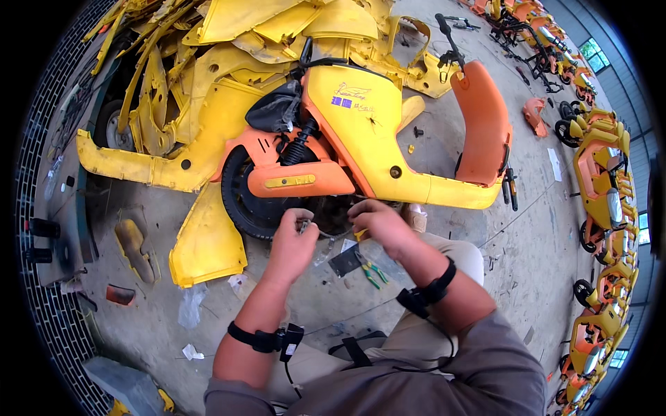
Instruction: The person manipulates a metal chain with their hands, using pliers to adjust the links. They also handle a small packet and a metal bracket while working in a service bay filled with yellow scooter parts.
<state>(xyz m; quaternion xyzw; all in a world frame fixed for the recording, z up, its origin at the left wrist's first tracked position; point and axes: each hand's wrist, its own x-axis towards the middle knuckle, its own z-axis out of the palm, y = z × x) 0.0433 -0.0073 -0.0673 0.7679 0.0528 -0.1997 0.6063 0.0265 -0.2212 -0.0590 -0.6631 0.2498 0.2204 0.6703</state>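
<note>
"Where's the scooter (361,128)?"

"Just beyond the left fingers (295,214), pinching a small grey piece (304,225), and the right fingers (365,207); whether those grip, I can't tell."

"Handling?"

"Probably heavy, stiff; I'd steady the orange side panel (336,182) beyond the left fingers."

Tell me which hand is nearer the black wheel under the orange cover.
Left. The left hand is just right of the black wheel, near its lower edge; the right hand is farther off to the right.
</note>
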